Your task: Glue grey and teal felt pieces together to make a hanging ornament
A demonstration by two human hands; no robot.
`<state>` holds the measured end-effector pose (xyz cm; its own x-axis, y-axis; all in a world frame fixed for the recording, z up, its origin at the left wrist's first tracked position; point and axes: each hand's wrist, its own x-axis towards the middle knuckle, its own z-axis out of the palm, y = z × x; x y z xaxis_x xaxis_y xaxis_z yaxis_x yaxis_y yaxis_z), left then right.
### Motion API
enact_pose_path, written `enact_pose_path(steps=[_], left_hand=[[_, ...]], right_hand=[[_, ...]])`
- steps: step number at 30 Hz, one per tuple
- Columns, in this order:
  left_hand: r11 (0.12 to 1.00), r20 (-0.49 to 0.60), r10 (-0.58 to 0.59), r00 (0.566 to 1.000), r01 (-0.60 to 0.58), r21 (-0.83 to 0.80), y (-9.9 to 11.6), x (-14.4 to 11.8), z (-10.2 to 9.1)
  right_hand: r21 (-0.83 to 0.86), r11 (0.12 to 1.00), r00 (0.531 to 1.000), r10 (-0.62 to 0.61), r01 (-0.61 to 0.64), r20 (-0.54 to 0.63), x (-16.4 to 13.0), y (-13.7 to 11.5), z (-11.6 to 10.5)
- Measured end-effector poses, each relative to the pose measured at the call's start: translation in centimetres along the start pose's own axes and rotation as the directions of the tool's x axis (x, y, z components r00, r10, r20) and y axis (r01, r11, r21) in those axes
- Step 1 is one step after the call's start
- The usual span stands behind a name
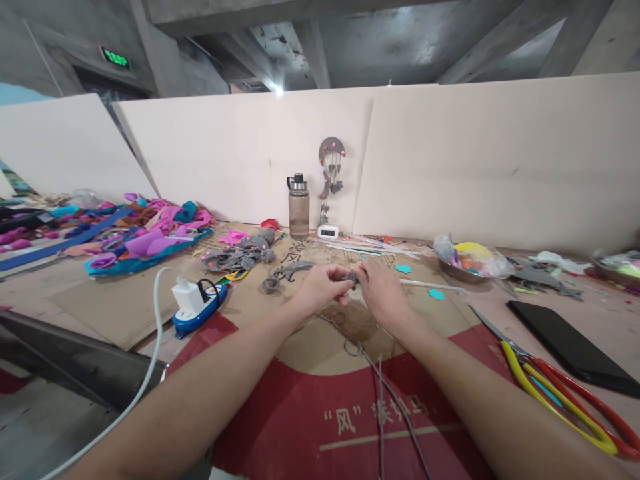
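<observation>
Both forearms reach forward; left hand (320,288) and right hand (383,290) meet, fingers pinching one small grey piece (351,277).

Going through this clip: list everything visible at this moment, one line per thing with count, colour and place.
small grey piece: one, grey, pinched between both hands
wires: a few, grey, on the red mat below the hands
water bottle: one, smoky grey, upright against the back board
hanging ornament: one, grey with pink dots, on the back board
small clock: one, white, right of the bottle
charger on power strip: one, white on blue, left of the hands
felt scraps: a pile, pink, purple and teal, far left
bowl: one, metal, colourful contents, right rear
scissors: two, yellow and red handles, right
phone: one, black, far right
left hand: one, holding the grey piece
right hand: one, holding the grey piece
</observation>
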<state>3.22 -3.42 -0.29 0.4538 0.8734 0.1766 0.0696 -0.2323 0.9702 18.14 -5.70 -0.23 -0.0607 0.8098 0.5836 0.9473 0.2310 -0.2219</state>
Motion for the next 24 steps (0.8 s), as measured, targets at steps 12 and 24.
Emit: enact_pose_path(steps=[12,24], left_hand=[[0.992,-0.017,0.042,0.999,-0.040,0.118,0.14,-0.25,0.19],[1.000,-0.071,-0.010,0.997,0.012,0.022,0.06,-0.07,-0.10]], right_hand=[[-0.069,0.998,0.999,0.012,-0.009,0.036,0.06,-0.17,-0.15],[0.126,0.990,0.998,-0.058,0.060,-0.023,-0.12,-0.03,-0.35]])
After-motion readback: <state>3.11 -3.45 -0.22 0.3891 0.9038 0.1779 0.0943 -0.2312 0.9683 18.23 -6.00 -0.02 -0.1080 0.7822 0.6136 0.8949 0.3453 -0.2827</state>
